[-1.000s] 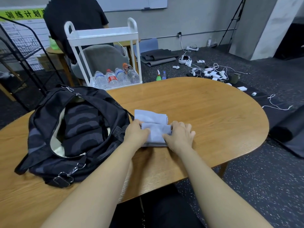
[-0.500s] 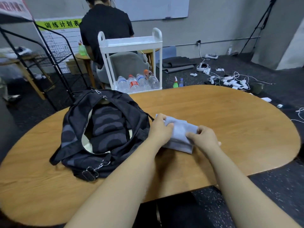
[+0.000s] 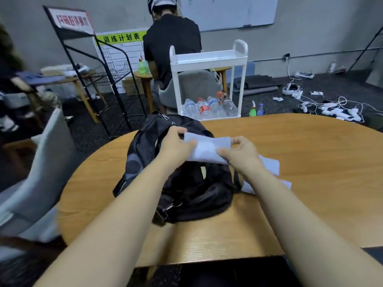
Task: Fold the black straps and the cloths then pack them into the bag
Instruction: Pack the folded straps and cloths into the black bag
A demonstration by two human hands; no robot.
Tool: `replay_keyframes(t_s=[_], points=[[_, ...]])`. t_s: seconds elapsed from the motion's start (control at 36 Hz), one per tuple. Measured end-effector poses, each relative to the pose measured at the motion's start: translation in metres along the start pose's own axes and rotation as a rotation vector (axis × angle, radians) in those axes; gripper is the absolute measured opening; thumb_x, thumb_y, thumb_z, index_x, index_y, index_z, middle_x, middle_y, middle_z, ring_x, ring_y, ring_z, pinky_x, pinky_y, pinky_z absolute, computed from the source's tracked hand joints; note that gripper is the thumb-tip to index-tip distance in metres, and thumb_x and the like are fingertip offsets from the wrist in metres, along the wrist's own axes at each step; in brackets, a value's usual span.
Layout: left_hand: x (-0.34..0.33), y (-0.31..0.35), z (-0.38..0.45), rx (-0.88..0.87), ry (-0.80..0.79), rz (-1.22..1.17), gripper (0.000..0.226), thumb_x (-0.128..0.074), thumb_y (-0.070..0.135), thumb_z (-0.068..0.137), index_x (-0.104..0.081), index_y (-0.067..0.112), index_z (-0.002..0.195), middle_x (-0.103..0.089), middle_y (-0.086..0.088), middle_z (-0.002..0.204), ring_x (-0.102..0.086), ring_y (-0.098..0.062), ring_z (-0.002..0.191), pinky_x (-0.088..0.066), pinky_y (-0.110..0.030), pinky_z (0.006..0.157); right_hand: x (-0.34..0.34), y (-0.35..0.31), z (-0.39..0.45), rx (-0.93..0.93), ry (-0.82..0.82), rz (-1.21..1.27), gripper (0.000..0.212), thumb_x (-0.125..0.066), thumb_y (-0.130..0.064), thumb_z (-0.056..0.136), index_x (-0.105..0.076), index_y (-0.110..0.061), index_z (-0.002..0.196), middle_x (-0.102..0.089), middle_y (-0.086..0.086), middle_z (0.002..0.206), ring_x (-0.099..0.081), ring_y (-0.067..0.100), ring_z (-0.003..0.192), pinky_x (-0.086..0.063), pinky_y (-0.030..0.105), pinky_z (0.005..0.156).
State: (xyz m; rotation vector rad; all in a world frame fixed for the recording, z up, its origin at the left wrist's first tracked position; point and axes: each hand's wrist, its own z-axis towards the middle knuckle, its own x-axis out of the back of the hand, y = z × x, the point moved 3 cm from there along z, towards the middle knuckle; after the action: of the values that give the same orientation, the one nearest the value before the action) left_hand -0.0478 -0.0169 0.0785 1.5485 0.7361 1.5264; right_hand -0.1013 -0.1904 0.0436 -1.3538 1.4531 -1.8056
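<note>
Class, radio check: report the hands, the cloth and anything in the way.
Left hand and right hand both grip the folded cloth, held over the black bag. More cloth lies on the table. Nothing blocking visible.

A green banner [image 3: 122, 37] is heading the white chart [image 3: 118, 56] on the wall, just left of the person in black [image 3: 172, 48], and is reading 训练计划表 in black characters. Further left of that person, a red-lettered sign [image 3: 72, 22] is topping the black wire rack [image 3: 99, 79]; its characters are showing too blurred to read.
</note>
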Motion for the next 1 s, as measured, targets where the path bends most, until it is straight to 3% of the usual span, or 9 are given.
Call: replay_keyframes(t_s=[0.06, 0.14, 0.28, 0.5, 0.58, 0.67, 0.78, 0.89, 1.0], points=[[0.023, -0.019, -0.001, 0.041, -0.004, 0.093, 0.045, -0.060, 0.022, 0.094, -0.043, 0.018, 0.135, -0.052, -0.006, 0.119, -0.053, -0.022, 0.098, -0.040, -0.029, 0.069, -0.025, -0.008, -0.004, 0.015, -0.045, -0.081, 0.026, -0.067, -0.038, 0.080, -0.048, -0.028, 0.094, -0.057, -0.008, 0.084, -0.057, 0.022, 0.093, -0.033, 0.043, 0.101], [0.042, -0.048, -0.005, 0.110, -0.017, 0.225, 0.046, -0.058, 0.020, 0.095, -0.038, 0.018, 0.136, -0.052, -0.007, 0.108, -0.050, -0.016, 0.078, -0.035, -0.028, 0.056, -0.057, -0.011, -0.012, 0.018, -0.105, -0.197, 0.022, -0.060, -0.033, 0.088, -0.043, -0.031, 0.102, -0.055, -0.008, 0.094, -0.049, 0.020, 0.097, -0.023, 0.033, 0.089], [0.045, -0.081, -0.013, 0.117, -0.043, 0.354, 0.054, -0.059, 0.021, 0.093, -0.031, 0.016, 0.140, -0.050, -0.003, 0.094, -0.050, -0.021, 0.082, -0.034, -0.030, 0.058, -0.087, 0.002, -0.017, 0.034, -0.088, -0.365, 0.026, -0.053, -0.031, 0.090, -0.042, -0.032, 0.113, -0.058, -0.002, 0.110, -0.046, 0.023, 0.111, -0.017, 0.035, 0.079], [0.036, -0.098, -0.006, 0.072, 0.017, 0.414, 0.045, -0.065, 0.028, 0.090, -0.036, 0.021, 0.123, -0.050, 0.002, 0.076, -0.053, -0.022, 0.077, -0.033, -0.033, 0.055, -0.090, 0.015, -0.013, 0.068, -0.007, -0.502, 0.040, -0.055, -0.036, 0.087, -0.042, -0.028, 0.124, -0.054, -0.004, 0.104, -0.038, 0.020, 0.105, -0.016, 0.034, 0.076], [0.037, -0.096, -0.009, -0.017, 0.061, 0.519, 0.037, -0.064, 0.031, 0.091, -0.040, 0.021, 0.117, -0.056, 0.001, 0.096, -0.056, -0.026, 0.090, -0.040, -0.036, 0.071, -0.086, 0.008, -0.020, 0.171, 0.051, -0.575, 0.040, -0.057, -0.035, 0.089, -0.043, -0.026, 0.125, -0.053, -0.009, 0.102, -0.037, 0.017, 0.105, -0.023, 0.035, 0.084], [0.036, -0.091, -0.019, -0.269, 0.223, 0.671, 0.019, -0.060, 0.027, 0.093, -0.059, 0.021, 0.110, -0.055, 0.001, 0.112, -0.054, -0.026, 0.100, -0.036, -0.037, 0.083, -0.087, 0.004, -0.028, 0.372, 0.148, -0.733, 0.038, -0.064, -0.031, 0.087, -0.053, -0.025, 0.124, -0.056, -0.003, 0.114, -0.043, 0.025, 0.113, -0.027, 0.039, 0.089], [0.028, -0.095, -0.036, -0.581, 0.192, 0.667, 0.030, -0.040, 0.030, 0.095, -0.067, 0.026, 0.107, -0.061, 0.007, 0.120, -0.054, -0.017, 0.111, -0.025, -0.034, 0.087, -0.087, 0.005, -0.039, 0.796, 0.344, -0.817, 0.008, -0.062, -0.023, 0.084, -0.068, -0.022, 0.089, -0.065, -0.004, 0.101, -0.050, 0.026, 0.102, -0.026, 0.038, 0.080], [0.023, -0.114, -0.039, -0.541, -0.002, 0.827, 0.050, -0.023, 0.035, 0.098, -0.056, 0.025, 0.135, -0.052, -0.001, 0.145, -0.044, -0.020, 0.137, -0.010, -0.042, 0.108, -0.091, 0.013, -0.041, 0.854, 0.197, -0.920, 0.025, -0.045, -0.031, 0.090, -0.069, -0.022, 0.092, -0.067, -0.008, 0.112, -0.055, 0.026, 0.115, -0.027, 0.041, 0.084], [0.020, -0.123, -0.033, -0.400, -0.126, 0.931, 0.075, 0.010, 0.047, 0.089, -0.022, 0.030, 0.155, -0.021, 0.004, 0.162, -0.013, -0.012, 0.150, 0.018, -0.044, 0.113, -0.094, 0.021, -0.038, 0.744, 0.146, -0.922, 0.038, -0.034, -0.035, 0.091, -0.070, -0.022, 0.094, -0.071, -0.007, 0.105, -0.059, 0.028, 0.115, -0.026, 0.042, 0.083]])
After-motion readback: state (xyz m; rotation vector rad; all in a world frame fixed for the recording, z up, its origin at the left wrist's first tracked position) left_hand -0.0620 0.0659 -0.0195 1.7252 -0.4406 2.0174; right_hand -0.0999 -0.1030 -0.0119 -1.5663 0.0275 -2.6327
